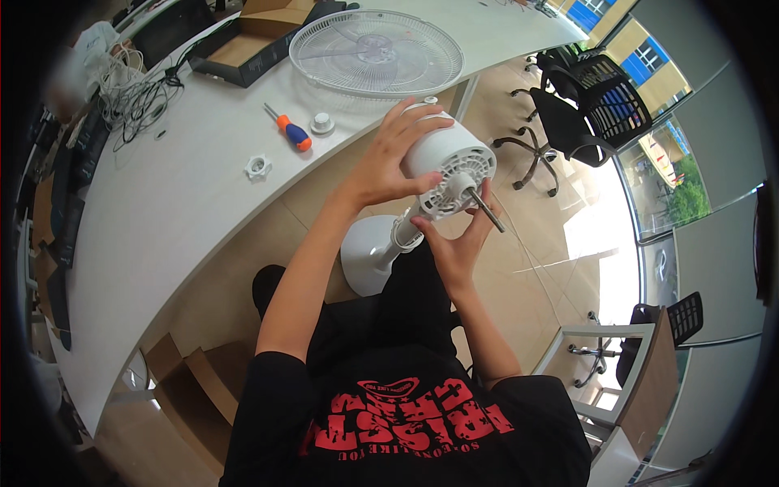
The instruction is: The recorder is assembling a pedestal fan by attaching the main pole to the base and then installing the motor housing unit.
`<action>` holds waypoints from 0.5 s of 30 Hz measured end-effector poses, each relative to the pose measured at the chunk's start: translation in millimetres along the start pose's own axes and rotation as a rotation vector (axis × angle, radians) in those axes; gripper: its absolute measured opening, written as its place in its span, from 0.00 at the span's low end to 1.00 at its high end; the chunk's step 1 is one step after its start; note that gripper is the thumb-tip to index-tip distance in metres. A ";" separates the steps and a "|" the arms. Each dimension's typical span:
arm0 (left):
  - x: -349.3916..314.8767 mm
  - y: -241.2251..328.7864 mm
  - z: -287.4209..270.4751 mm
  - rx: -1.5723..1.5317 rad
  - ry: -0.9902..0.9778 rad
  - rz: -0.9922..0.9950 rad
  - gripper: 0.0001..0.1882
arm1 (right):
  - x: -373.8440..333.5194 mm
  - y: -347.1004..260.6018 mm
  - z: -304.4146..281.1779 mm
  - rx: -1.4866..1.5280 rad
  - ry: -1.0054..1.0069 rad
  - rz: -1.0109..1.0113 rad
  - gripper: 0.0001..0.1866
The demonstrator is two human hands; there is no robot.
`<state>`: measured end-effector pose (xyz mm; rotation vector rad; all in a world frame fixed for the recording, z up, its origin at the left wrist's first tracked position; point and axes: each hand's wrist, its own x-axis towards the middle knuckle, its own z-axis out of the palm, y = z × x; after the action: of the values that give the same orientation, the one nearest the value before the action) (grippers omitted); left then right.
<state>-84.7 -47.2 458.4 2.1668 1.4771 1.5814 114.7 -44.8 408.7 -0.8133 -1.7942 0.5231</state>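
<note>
A white fan motor housing with a slotted face tilts toward me between my hands. From the middle of that face a metal shaft sticks out. My left hand wraps over the housing's left side, fingers on top and thumb at the slotted face. Below, my right hand grips the lower rim, its thumb at the left and its fingers up behind the shaft. The housing sits on a white stand whose round base is on the floor between my legs.
On the white table lie a wire fan grille, a blue-orange screwdriver, a white knob, a white plastic nut and tangled cables. An open box stands behind. A black office chair is at right.
</note>
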 end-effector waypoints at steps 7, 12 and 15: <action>11.7 -5.4 8.7 -0.069 -0.029 -0.017 0.39 | 26.0 61.6 -20.9 0.782 -0.116 0.274 0.34; 17.9 -5.8 17.5 -0.035 0.012 -0.026 0.36 | 43.2 92.5 -24.6 0.861 -0.354 0.462 0.26; 19.7 -5.3 18.7 -0.045 0.054 0.003 0.33 | 34.9 96.8 -20.6 0.853 -0.314 0.496 0.26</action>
<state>-73.8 -21.9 460.4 2.1189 1.4392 1.6704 153.5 45.6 372.1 -0.5648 -1.3986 1.6740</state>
